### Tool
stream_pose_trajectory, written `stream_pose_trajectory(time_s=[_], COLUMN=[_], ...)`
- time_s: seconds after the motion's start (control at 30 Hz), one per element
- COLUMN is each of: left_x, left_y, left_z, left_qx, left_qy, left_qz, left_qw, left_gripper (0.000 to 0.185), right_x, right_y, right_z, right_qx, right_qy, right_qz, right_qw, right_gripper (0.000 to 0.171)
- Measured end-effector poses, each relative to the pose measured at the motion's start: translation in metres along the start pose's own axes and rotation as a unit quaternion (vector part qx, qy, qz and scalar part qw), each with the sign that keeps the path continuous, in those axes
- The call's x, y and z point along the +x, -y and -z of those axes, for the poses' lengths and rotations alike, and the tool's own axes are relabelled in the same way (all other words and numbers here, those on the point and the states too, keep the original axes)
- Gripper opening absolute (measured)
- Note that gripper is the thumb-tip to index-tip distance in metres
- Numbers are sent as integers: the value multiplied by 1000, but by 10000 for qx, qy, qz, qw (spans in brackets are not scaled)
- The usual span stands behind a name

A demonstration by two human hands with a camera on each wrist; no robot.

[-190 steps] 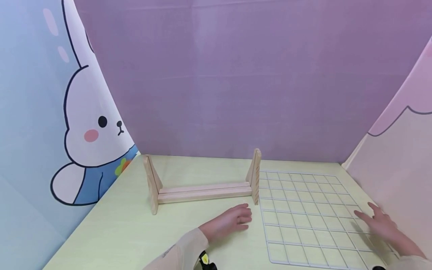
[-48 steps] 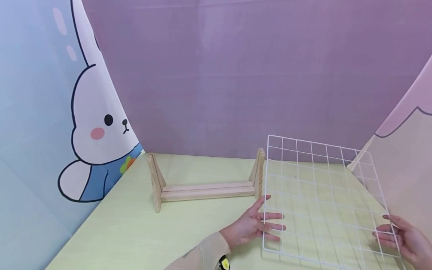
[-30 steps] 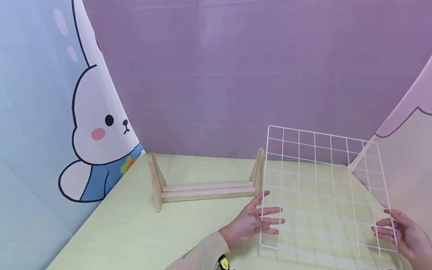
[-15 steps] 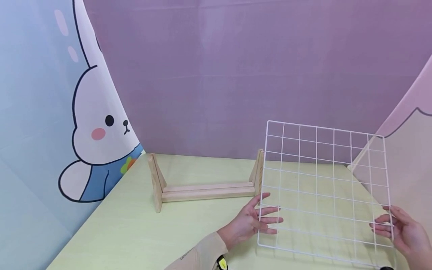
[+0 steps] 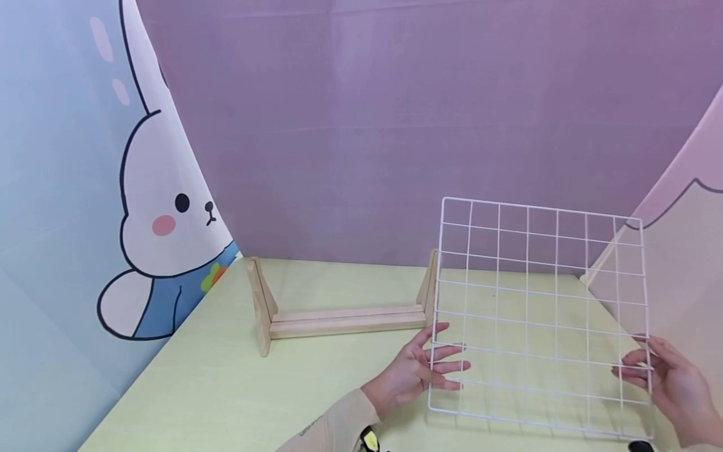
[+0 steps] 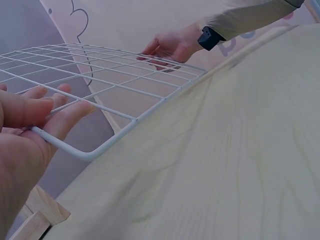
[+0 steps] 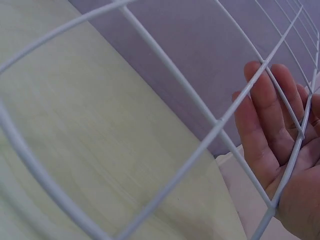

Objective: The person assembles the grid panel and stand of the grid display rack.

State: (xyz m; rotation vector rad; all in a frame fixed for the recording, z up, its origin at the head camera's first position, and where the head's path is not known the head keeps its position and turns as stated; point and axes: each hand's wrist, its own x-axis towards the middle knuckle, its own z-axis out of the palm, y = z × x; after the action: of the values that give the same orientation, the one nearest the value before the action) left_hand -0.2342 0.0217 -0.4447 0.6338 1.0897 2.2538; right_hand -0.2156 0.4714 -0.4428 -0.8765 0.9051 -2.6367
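Note:
A white wire grid panel is tilted up above the table at right, its near edge low and its far edge high. My left hand holds its left rim, thumb in front and spread fingers behind the wires. On the opposite rim, my right hand grips the wire with its fingers curled behind. In the left wrist view, the panel's near corner hangs close over the tabletop. A pale wooden stand with two upright sides and a low double crossbar sits just left of the panel, its right upright partly behind the wire.
The pale yellow table runs back to a purple cloth wall. A rabbit-printed blue cloth closes the left side, and a pink and cream cloth the right.
Earlier the grid panel lay flat on the table with both hands off it. Both hands have since taken its side rims and raised it; lately it tips further upright and drifts slightly left.

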Motion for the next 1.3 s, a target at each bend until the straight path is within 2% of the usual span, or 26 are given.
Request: stream_pose_trajectory(time_s=[0.13, 0.23, 0.3, 0.37, 0.47, 0.57, 0.67, 0.7, 0.73, 0.77, 0.8, 0.9, 0.93, 0.97, 1.0, 1.07, 1.13, 1.23, 1.3], left_x=[0, 0, 0, 1, 1, 1, 1, 1, 1, 1, 1, 1, 0, 0, 0, 0, -1, -1, 0], left_y=[1, 3, 3, 3, 2, 1, 0, 0, 0, 0, 1, 2, 2, 2, 3, 3, 3, 3, 3], left_z=[1, 2, 2, 2, 0, -1, -2, -3, -3, -3, -3, -2, -2, -2, -1, -2, -2, -3, -3], left_qx=[-87, -117, -122, -108, -88, -88, -93, -87, -87, -88, -93, -123, -140, -153, -156, -149, -131, -105, -121], left_qy=[-38, -53, -46, -45, -59, -121, -192, -206, -212, -208, -198, -112, -81, -55, -22, 3, 3, -19, -42], left_qz=[1, -5, -26, -67, -104, -73, -34, -26, -16, -19, -24, -34, -36, -43, -72, -86, -100, -115, -108], left_qw=[10000, 9999, 9999, 9999, 9999, 9999, 9998, 9997, 9997, 9997, 9998, 9999, 9999, 9999, 9999, 9999, 9999, 9999, 9999], left_gripper=[87, 87, 87, 87, 86, 86, 85, 85, 84, 84, 84, 85, 86, 86, 86, 86, 87, 87, 87], right_x=[3, 5, 7, 10, 14, 17, 20, 20, 21, 22, 23, 29, 31, 34, 36, 41, 44, 48, 50], right_y=[-1, -4, -7, -10, -12, -14, -17, -18, -19, -20, -22, -28, -30, -33, -35, -39, -42, -46, -50], right_z=[-4, -11, -17, -22, -30, -37, -42, -43, -45, -48, -52, -63, -66, -69, -71, -75, -78, -83, -86], right_qx=[-238, -722, -1066, -1359, -1699, -2100, -2743, -3042, -3482, -4052, -4627, -5982, -6304, -6531, -6698, -7012, -7276, -7584, -7699], right_qy=[-347, -970, -1500, -2007, -2632, -3070, -3275, -3400, -3569, -3843, -4132, -4810, -4873, -4880, -4765, -4437, -4007, -3543, -3323], right_qz=[140, 555, 917, 1276, 1572, 1706, 1847, 1868, 1804, 1652, 1450, 890, 810, 851, 1014, 1328, 1533, 1594, 1576], right_qw=[9990, 9911, 9786, 9617, 9366, 9124, 8851, 8700, 8478, 8129, 7708, 6348, 5988, 5728, 5604, 5420, 5353, 5234, 5216], right_gripper=[57, 44, 34, 26, 20, 21, 27, 29, 31, 35, 39, 52, 57, 60, 60, 62, 63, 65, 67])
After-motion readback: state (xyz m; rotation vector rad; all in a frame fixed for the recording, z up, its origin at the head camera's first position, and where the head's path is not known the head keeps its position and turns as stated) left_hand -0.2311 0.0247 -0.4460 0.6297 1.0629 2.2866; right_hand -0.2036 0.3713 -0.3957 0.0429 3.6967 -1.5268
